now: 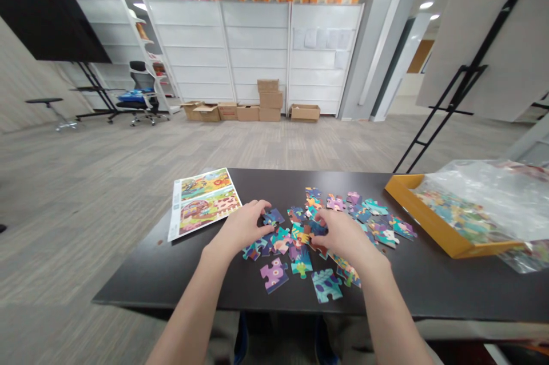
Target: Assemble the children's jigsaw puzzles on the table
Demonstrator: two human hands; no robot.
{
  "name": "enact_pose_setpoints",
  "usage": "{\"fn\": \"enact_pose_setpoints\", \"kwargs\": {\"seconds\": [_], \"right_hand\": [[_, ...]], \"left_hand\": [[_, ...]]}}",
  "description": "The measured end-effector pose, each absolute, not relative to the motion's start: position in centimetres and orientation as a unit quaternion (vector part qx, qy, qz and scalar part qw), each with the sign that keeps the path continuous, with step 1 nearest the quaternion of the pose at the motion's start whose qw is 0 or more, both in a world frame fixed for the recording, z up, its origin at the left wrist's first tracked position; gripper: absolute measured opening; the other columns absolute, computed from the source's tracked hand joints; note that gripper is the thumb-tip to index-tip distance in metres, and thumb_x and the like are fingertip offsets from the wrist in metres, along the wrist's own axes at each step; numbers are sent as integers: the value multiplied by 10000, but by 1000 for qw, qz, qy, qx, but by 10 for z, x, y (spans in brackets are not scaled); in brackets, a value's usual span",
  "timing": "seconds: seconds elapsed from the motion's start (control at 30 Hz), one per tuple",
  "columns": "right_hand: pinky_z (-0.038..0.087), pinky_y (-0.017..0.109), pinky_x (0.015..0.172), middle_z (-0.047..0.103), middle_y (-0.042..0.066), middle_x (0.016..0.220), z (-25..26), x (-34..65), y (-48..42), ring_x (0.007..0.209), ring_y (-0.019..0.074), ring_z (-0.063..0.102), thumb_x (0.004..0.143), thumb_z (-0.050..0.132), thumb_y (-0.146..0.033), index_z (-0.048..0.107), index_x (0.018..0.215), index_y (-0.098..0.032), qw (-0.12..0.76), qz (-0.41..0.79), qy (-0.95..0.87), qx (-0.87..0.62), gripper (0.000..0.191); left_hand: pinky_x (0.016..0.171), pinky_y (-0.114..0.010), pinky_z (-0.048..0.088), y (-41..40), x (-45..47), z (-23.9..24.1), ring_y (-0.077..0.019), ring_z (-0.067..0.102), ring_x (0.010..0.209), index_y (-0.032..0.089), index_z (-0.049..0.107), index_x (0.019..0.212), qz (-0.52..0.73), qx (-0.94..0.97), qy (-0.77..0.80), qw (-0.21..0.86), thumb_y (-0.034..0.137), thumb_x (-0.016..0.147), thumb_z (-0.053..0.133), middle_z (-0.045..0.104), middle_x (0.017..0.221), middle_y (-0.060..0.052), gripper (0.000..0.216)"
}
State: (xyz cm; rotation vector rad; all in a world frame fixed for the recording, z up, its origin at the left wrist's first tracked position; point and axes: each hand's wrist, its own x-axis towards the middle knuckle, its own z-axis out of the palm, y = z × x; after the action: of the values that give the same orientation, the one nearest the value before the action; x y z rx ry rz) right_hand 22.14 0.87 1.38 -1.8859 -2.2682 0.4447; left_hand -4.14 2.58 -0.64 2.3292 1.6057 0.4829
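My left hand (244,225) curls at the left of a heap of jigsaw pieces, thumb and fingers gripping the edges of a blue-purple puzzle piece (273,217). Across the heap, my right hand (341,233) has its thumb and fingers bent around a dark blue puzzle piece (318,227), partly covered by the hand. Between them lie colourful loose pieces, some overlapping. Closer to me are a purple piece with an eye-like spot (273,274) and a teal leaf-patterned piece (326,285). Pieces beneath my right hand are partly hidden.
A printed picture sheet (175,217) lies at the table's left. On the right, a yellow box (446,237) holds more pieces under clear plastic (493,193). The black table (171,282) ends just in front of me. An easel (461,84) stands beyond it.
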Motion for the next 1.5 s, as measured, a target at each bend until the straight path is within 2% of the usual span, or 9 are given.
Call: {"fn": "enact_pose_setpoints", "kwargs": {"seconds": [0.23, 0.43, 0.63, 0.9, 1.03, 1.13, 1.23, 1.37, 1.5], "right_hand": [[408, 291, 695, 678, 65, 965, 4, 236, 12, 889, 237, 622, 635, 831, -234, 600, 975, -192, 136, 169, -787, -578, 413], [457, 268, 638, 618, -2, 821, -1, 251, 22, 694, 150, 598, 720, 668, -120, 600, 923, -199, 219, 286, -763, -537, 229], [547, 332, 796, 704, 42, 950, 7, 262, 24, 834, 180, 681, 808, 626, -253, 645, 943, -200, 340, 353, -730, -475, 147], [570, 358, 835, 733, 65, 949, 10, 251, 27, 879, 201, 708, 768, 732, -378, 639, 1018, -188, 422, 422, -666, -448, 328], [563, 334, 793, 728, 53, 935, 1, 241, 28, 851, 187, 705, 785, 713, -408, 604, 1017, -194, 437, 413, -653, -459, 334], [531, 297, 648, 709, 4, 799, -2, 237, 32, 702, 172, 684, 780, 704, -427, 543, 1032, -203, 406, 424, -658, -471, 373], [498, 277, 598, 691, -23, 714, 6, 248, 50, 643, 172, 668, 749, 720, -424, 519, 1007, -214, 401, 396, -667, -487, 389], [489, 264, 580, 735, 34, 739, 18, 291, 101, 668, 187, 689, 744, 719, -364, 572, 999, -200, 411, 277, -643, -584, 337], [520, 277, 637, 756, 70, 751, 3, 340, 151, 677, 188, 705, 755, 706, -306, 650, 993, -152, 368, 166, -599, -692, 289]], "left_hand": [[980, -406, 493, 22, -28, 3, -283, 632, 1112, 166, 640, 1190, 196, 821, 525, 113, 303, 844, 687, 661, 1192, -117, 376], [916, -344, 524, 21, 2, 3, -221, 675, 1016, 218, 664, 1116, 260, 827, 461, 188, 301, 910, 612, 714, 1099, -57, 228], [864, -309, 544, 24, 26, 1, -184, 701, 938, 197, 665, 1106, 320, 798, 429, 278, 233, 882, 624, 743, 1054, -53, 231], [779, -304, 587, 22, 46, 3, -162, 726, 789, 190, 616, 1164, 378, 720, 386, 436, 202, 840, 641, 741, 874, -23, 324], [739, -288, 585, 25, 46, 3, -146, 708, 728, 175, 609, 1115, 404, 694, 403, 439, 195, 814, 661, 711, 809, -8, 305], [748, -290, 583, 26, 45, 1, -145, 707, 736, 173, 605, 1114, 422, 682, 419, 425, 184, 807, 669, 709, 831, -18, 314], [753, -288, 581, 24, 43, 0, -147, 710, 771, 179, 578, 1191, 423, 683, 436, 405, 184, 824, 653, 721, 896, -37, 374], [710, -272, 564, 25, 33, 1, -150, 705, 793, 191, 559, 1231, 397, 713, 463, 345, 201, 850, 613, 732, 958, -45, 385], [727, -285, 558, 30, 24, 1, -165, 715, 815, 208, 573, 1204, 374, 726, 491, 304, 205, 859, 578, 745, 959, -35, 345]]}}
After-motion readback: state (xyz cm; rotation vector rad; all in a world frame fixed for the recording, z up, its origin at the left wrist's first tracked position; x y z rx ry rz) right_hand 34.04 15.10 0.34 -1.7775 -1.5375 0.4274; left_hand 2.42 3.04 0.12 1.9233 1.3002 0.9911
